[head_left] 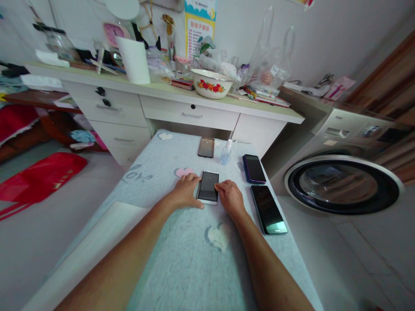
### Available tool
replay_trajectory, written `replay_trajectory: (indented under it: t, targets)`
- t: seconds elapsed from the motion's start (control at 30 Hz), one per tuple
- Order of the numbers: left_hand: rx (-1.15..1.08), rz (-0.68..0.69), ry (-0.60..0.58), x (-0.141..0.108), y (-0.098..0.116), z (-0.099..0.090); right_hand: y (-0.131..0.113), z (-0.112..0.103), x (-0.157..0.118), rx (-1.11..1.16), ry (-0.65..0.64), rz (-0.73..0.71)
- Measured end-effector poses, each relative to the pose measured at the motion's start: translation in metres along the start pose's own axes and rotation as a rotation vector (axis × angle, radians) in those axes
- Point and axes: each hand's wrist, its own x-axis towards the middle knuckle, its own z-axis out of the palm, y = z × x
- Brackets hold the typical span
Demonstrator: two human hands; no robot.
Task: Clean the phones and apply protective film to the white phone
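Note:
A white-framed smartphone (pixel 209 186) lies screen up on the light blue cloth, between my two hands. Along its left edge rests my left hand (pixel 185 191), with thumb and fingers spread apart and touching the phone's side. My right hand (pixel 231 195) is closed, its thumb and fingertips pinched together over the phone's right edge. Whatever sits in that pinch is too small or hidden to make out. Beyond the phone are a brownish see-through phone case (pixel 206 147) and a small clear spray bottle (pixel 226 152) standing upright.
Two dark phones, one in a purple-blue case (pixel 254 169) and a larger one (pixel 268 210), lie near the cloth's right edge. Behind stands a white desk (pixel 191 113) with a floral enamel bowl (pixel 212 84) and a paper roll (pixel 133 60). A washing machine (pixel 340 181) is at right.

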Motion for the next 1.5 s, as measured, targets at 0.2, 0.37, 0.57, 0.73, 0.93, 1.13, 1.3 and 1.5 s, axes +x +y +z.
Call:
replay_trajectory:
  t: [0.2,0.37,0.57,0.73,0.93,1.13,1.3,1.5]
  targets:
    - [-0.041,0.006,0.052,-0.003,-0.002,0.004,0.002,0.001,0.0,-0.001,-0.001,-0.01]
    - [-0.063,0.033,0.101,-0.007,-0.004,0.011,0.002,0.001,-0.001,-0.004,0.002,-0.015]
    - [-0.087,0.068,0.129,-0.009,-0.005,0.012,0.004,0.0,-0.003,0.021,-0.02,-0.033]
    - [-0.1,0.068,0.124,-0.011,-0.004,0.011,0.003,-0.002,-0.006,0.043,-0.02,-0.068]
    - [-0.102,0.065,0.104,-0.014,0.0,0.007,0.0,-0.007,-0.009,0.081,-0.065,-0.144]
    - [-0.112,0.044,0.092,-0.017,0.002,0.008,0.002,-0.01,-0.011,0.147,-0.104,-0.224]
    - [-0.086,0.035,0.078,-0.016,0.002,0.01,0.003,-0.007,-0.008,0.121,-0.091,-0.174]
    - [-0.059,0.024,0.093,-0.016,0.001,0.009,0.004,-0.004,-0.002,0.041,-0.033,-0.1]
